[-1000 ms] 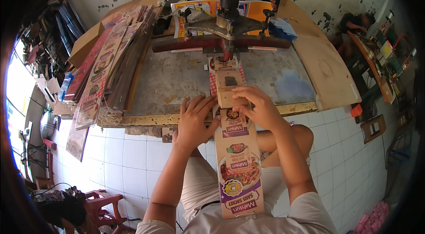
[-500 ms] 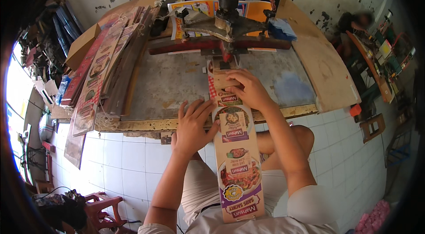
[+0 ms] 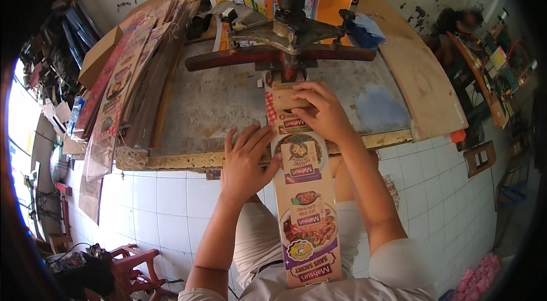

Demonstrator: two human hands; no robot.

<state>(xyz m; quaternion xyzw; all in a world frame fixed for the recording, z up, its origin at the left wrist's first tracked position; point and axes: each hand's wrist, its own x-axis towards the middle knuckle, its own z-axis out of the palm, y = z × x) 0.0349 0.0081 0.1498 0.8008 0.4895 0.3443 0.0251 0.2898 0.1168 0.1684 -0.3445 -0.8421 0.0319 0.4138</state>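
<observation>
A long printed cardboard panel (image 3: 305, 187) with food pictures runs from my lap up onto the metal bed of a press, its far end under the pressing head. At that end sits a small wooden block (image 3: 288, 98). My right hand (image 3: 322, 110) pinches the block's right side between thumb and fingers. Flat and spread, my left hand (image 3: 248, 155) lies along the panel's left edge, fingertips on it near the bed's front edge. Just beyond the block hangs the red tip (image 3: 290, 73) of the press, below a dark crossbar (image 3: 228, 59); whether they touch is hidden.
Several printed panels (image 3: 117, 93) are stacked at the bed's left, overhanging its front. A brown board (image 3: 421, 81) flanks the right side. Orange and yellow printed sheets (image 3: 333, 10) lie behind the press. A red plastic stool (image 3: 134, 267) stands lower left. Another person (image 3: 456, 30) is at far right.
My right leg has moved inward from the right, partly behind the panel. The upright dark plate over the press has risen slightly in view. Both hands keep nearly the same places.
</observation>
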